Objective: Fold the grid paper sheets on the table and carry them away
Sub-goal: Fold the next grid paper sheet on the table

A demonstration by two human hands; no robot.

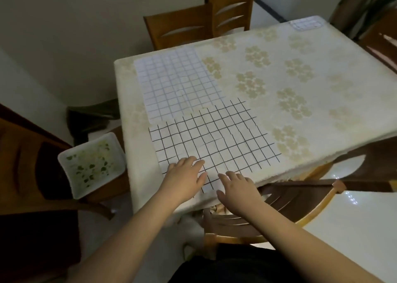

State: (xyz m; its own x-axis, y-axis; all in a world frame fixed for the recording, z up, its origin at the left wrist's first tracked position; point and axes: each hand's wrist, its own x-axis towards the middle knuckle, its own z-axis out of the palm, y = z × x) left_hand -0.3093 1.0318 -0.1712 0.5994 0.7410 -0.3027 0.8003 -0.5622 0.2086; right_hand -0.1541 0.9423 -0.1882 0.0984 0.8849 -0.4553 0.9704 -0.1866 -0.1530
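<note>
Two large grid paper sheets lie flat on the table (300,115). The near sheet (214,141) has bold black lines and reaches the table's front corner. The far sheet (178,83) has fainter blue lines and sits behind it, touching or slightly overlapping it. My left hand (184,175) rests with straight fingers on the near sheet's front left part. My right hand (236,188) lies beside it with spread fingers at the sheet's front edge. A small folded grid paper (306,22) sits at the table's far corner.
The table carries a cream cloth with a pale floral print. Wooden chairs stand at the far side (182,29), at the left (25,164) and right below my arms (279,199). A white cushion with green spots (92,164) lies on the left chair.
</note>
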